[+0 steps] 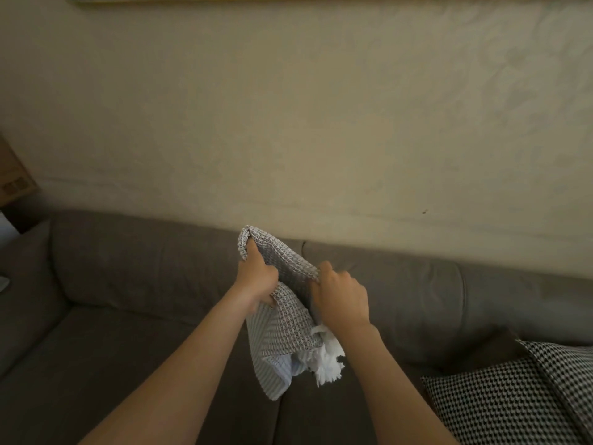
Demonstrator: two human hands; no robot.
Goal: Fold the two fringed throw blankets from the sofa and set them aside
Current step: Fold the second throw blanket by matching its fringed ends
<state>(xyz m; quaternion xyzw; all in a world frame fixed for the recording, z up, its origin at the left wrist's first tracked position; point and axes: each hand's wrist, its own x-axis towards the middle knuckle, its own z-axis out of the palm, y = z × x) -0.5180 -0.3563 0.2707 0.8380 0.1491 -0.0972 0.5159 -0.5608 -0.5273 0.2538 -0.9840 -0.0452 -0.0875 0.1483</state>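
A grey waffle-weave throw blanket (282, 326) with a white fringe (327, 361) hangs bunched in the air above the sofa seat. My left hand (256, 281) grips its upper left part, fingers curled into the fabric. My right hand (340, 297) grips the top edge just to the right, a short span of cloth stretched between both hands. A striped underside shows at the blanket's lower left. No second fringed blanket shows in the head view.
The brown-grey sofa (144, 332) fills the lower half, its backrest against a beige wall (321, 123). A black-and-white houndstooth cushion (519, 396) lies at the right end of the seat. A cardboard box (14, 178) stands at the far left.
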